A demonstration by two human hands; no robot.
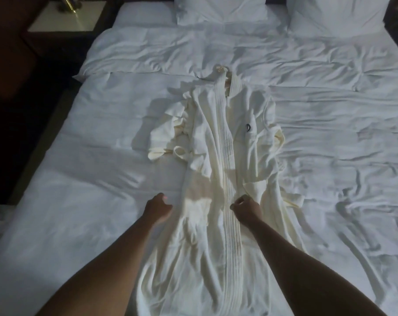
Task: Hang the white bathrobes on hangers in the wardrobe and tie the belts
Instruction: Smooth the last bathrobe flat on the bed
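Observation:
A cream-white bathrobe (218, 142) lies lengthwise on the bed (90, 156), collar toward the pillows, with a hanger (223, 69) poking out at its neck. A small dark emblem marks its chest on the right. A loop of the belt (179, 151) shows at the robe's left side, and more belt fabric bunches at the right near the waist. My right hand (245, 205) pinches robe or belt fabric just right of the ribbed front band. My left hand (158, 206) hovers over the bedsheet beside the robe's left edge, fingers curled, with nothing seen in it.
The bed has a rumpled white duvet and two white pillows (220, 10) at the head. A nightstand (68, 17) with a brass lamp base stands at the upper left, beyond a dark floor strip along the bed's left side.

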